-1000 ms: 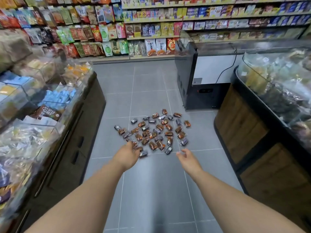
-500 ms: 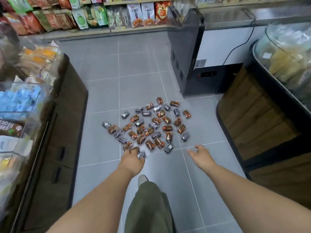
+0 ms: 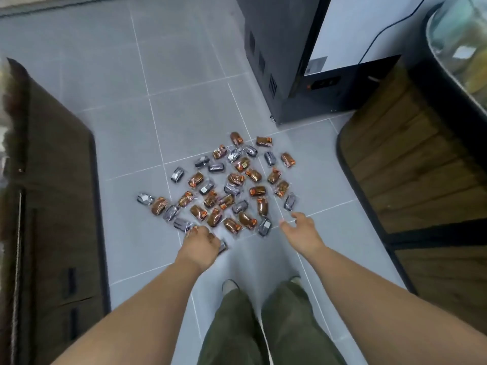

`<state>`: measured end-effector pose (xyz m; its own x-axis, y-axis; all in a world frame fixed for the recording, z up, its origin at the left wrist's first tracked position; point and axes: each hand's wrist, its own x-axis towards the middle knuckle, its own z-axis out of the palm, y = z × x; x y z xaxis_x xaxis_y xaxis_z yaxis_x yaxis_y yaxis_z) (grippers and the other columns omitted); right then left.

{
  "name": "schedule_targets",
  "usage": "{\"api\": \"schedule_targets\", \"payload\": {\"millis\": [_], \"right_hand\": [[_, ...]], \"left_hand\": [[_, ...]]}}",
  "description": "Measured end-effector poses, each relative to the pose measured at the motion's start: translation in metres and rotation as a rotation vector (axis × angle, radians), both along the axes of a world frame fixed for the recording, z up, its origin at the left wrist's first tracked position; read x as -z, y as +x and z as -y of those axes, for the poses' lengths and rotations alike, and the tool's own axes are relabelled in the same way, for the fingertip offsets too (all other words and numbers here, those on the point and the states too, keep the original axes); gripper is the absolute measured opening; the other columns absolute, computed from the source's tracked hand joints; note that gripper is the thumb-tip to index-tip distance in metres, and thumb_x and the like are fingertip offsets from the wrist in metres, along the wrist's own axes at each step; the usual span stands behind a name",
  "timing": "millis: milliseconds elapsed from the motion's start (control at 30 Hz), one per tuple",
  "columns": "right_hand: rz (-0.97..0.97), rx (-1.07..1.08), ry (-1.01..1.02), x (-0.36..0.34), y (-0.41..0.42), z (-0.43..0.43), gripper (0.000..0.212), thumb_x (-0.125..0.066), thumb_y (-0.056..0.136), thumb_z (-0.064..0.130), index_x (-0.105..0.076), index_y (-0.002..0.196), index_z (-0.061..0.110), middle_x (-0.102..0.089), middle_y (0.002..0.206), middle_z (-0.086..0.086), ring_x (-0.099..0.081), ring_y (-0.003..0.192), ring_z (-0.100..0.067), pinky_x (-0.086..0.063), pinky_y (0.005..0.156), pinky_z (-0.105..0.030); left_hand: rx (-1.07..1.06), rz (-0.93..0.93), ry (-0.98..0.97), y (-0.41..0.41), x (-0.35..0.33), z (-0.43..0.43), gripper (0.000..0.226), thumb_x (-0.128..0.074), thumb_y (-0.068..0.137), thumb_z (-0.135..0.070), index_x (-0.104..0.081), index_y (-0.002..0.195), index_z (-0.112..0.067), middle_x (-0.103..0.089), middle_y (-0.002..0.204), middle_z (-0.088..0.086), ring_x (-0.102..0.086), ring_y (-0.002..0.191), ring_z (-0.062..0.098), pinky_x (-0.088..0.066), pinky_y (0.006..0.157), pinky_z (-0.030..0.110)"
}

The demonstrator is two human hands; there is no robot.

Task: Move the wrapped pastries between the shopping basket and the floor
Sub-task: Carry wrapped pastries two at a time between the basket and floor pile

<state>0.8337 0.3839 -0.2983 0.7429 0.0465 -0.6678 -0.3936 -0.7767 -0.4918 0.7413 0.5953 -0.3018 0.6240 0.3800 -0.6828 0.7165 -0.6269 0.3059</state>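
Several wrapped pastries (image 3: 232,188), brown ones with orange print and silver-grey ones, lie scattered in a loose patch on the grey tiled floor (image 3: 126,133). My left hand (image 3: 200,245) hangs over the near left edge of the patch with its fingers curled under, back toward the camera. It covers a few pastries, and what its fingers hold is hidden. My right hand (image 3: 300,231) reaches toward the near right edge with fingers spread and relaxed, holding nothing. No shopping basket is in view.
A dark wooden display counter (image 3: 52,206) lines the left side. A black and white freezer cabinet (image 3: 284,61) stands behind the pastries, and a wood-panelled display stand (image 3: 411,167) curves along the right. My legs in green trousers (image 3: 258,327) and shoes are below.
The view has tipped down and closed in on the floor, so the shelves have left the frame and my legs appear. Both hands stay at the near edge of the pastries.
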Motion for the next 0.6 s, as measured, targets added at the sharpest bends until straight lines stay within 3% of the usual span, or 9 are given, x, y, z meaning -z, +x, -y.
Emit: {"api": "schedule_targets", "payload": {"millis": [300,600], "right_hand": [[-0.116,0.07,-0.017,0.072,0.054,-0.007,0.057,-0.051,0.094,0.037,-0.034,0.143,0.015,-0.028,0.144,-0.014,-0.042,0.127,-0.034,-0.038,0.105,-0.037],[-0.16,0.041,-0.064,0.21,0.1,-0.001,0.057,-0.051,0.093,0.039,-0.033,0.143,0.019,-0.028,0.142,-0.014,-0.045,0.123,-0.036,-0.039,0.104,-0.042]], "left_hand": [[-0.062,-0.076,-0.043,0.051,0.072,0.002,0.04,-0.042,0.096,-0.028,-0.045,0.13,-0.007,-0.048,0.129,0.022,-0.044,0.12,0.038,-0.036,0.098,0.037],[-0.158,-0.103,-0.114,0.101,0.218,0.012,0.038,-0.046,0.093,-0.028,-0.046,0.124,-0.007,-0.058,0.118,0.02,-0.054,0.108,0.036,-0.045,0.091,0.037]]}}
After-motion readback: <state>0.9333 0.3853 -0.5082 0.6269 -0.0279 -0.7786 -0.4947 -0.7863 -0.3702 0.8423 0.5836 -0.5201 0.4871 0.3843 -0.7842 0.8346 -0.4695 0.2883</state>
